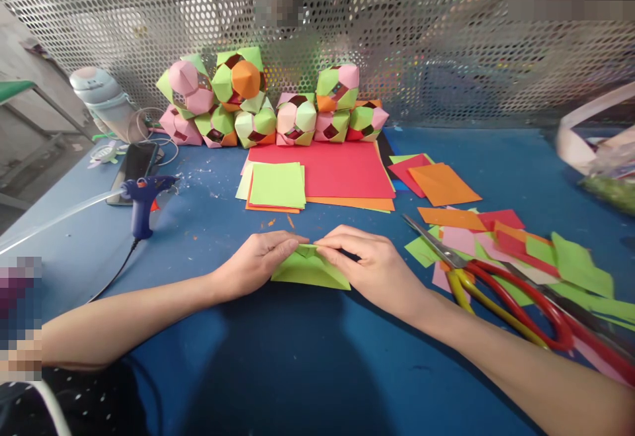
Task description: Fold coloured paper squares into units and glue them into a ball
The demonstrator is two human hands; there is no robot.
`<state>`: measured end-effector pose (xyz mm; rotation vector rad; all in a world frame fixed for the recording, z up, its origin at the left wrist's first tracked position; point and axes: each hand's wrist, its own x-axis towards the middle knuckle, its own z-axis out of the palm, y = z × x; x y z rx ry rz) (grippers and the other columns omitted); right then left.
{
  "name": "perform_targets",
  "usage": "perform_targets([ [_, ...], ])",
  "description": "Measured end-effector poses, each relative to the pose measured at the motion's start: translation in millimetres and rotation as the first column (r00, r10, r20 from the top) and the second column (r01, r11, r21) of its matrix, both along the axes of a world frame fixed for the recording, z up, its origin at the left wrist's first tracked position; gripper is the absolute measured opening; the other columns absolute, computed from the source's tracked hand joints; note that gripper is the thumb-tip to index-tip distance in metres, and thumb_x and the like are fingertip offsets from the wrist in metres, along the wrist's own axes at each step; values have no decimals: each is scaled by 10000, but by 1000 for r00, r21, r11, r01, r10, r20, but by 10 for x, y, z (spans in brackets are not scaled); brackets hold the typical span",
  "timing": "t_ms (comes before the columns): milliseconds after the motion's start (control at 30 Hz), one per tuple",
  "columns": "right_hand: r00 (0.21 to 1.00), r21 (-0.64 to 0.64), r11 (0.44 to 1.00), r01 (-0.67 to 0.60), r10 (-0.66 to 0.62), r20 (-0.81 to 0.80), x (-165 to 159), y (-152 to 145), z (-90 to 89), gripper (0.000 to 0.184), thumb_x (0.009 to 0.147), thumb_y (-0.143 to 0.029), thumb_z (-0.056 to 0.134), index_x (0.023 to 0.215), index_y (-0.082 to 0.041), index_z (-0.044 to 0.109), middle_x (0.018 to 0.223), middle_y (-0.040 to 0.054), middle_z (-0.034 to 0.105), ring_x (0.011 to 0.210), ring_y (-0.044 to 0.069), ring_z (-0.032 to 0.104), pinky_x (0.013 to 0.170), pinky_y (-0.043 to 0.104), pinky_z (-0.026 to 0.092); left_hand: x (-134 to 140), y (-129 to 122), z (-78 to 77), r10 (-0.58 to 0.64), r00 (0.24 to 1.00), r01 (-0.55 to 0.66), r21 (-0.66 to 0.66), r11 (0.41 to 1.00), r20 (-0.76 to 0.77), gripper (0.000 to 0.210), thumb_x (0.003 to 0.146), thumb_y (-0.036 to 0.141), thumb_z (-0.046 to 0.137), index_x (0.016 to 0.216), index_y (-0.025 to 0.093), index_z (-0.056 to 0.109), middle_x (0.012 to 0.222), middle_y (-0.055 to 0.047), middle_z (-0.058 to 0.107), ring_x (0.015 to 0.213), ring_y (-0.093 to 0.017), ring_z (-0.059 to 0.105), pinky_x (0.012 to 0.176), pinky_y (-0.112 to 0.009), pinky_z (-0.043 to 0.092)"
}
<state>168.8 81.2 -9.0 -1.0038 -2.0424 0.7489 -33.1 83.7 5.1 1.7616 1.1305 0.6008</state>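
A sheet of light green paper (311,269), partly folded along its far edge, lies on the blue table between my hands. My left hand (258,259) is closed on its left end, thumb and fingers pressed at the fold. At the right end, my right hand (371,262) pinches the same folded edge between thumb and fingers. Just beyond my hands rests a stack of square papers (278,184), green on top with orange and red beneath. It overlaps a pile of larger red sheets (342,170).
Folded paper balls (248,102) stand stacked against a perforated metal panel (446,59). On the left are a glue gun (143,204), a phone (133,168) and a bottle (106,102). Scissors (459,261) lie over paper scraps (536,241) at right, near loose orange squares (444,184).
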Motion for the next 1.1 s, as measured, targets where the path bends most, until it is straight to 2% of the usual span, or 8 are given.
perform_targets([
  [233, 1000, 21, 1000, -22, 22, 4, 8, -5, -13, 157, 863, -121, 530, 852, -177, 676, 795, 28, 659, 726, 132, 616, 675, 251, 494, -22, 40, -67, -67, 990, 88, 168, 982, -126, 313, 926, 283, 393, 1035, 160, 660, 1049, -50, 694, 982, -161, 624, 900, -255, 447],
  [400, 999, 50, 998, -42, 41, 22, 18, -9, -37, 170, 876, -133, 517, 861, -166, 682, 792, 39, 652, 716, 135, 609, 650, 261, 482, -7, 36, -44, -21, 995, 36, 156, 987, -101, 242, 878, 256, 491, 993, 160, 682, 987, -46, 719, 920, -163, 647, 819, -241, 488],
  [500, 997, 87, 993, -75, 73, 29, 20, -18, -60, 181, 884, -132, 506, 873, -156, 685, 788, 47, 649, 702, 133, 597, 634, 264, 475, 8, 30, -55, -53, 996, 65, 168, 984, -74, 253, 831, 281, 576, 1027, 157, 677, 994, -59, 722, 891, -172, 661, 743, -235, 512],
  [667, 993, 168, 979, -111, 101, 68, 17, -43, -70, 189, 897, -151, 498, 878, -154, 686, 733, 47, 637, 648, 132, 562, 588, 274, 456, 16, 14, -108, -123, 988, 148, 377, 914, -90, 221, 881, 226, 511, 946, 131, 700, 929, -85, 732, 839, -157, 675, 752, -231, 507],
  [800, 992, 217, 970, -111, 94, 84, 30, -45, -68, 184, 900, -152, 500, 926, -159, 682, 715, 41, 633, 638, 132, 557, 594, 277, 454, -10, 8, -96, -157, 975, 213, 469, 857, -157, 236, 898, 197, 474, 974, 123, 685, 929, -89, 727, 834, -147, 671, 742, -218, 502],
  [933, 991, 304, 949, -85, 48, 127, 38, -36, -76, 160, 897, -170, 518, 858, -153, 673, 677, 35, 630, 609, 127, 549, 591, 282, 438, -24, 6, -67, -167, 959, 261, 493, 830, -227, 231, 896, 181, 464, 945, 124, 683, 894, -83, 725, 800, -142, 667, 715, -214, 492],
  [1100, 986, 380, 920, -91, 29, 165, 32, -53, -66, 198, 909, -176, 495, 771, -158, 636, 643, 26, 609, 602, 128, 531, 600, 290, 427, -7, -3, -49, -154, 972, 220, 460, 860, -178, 165, 854, 194, 523, 873, 140, 677, 810, -60, 714, 743, -134, 650, 674, -210, 485],
])
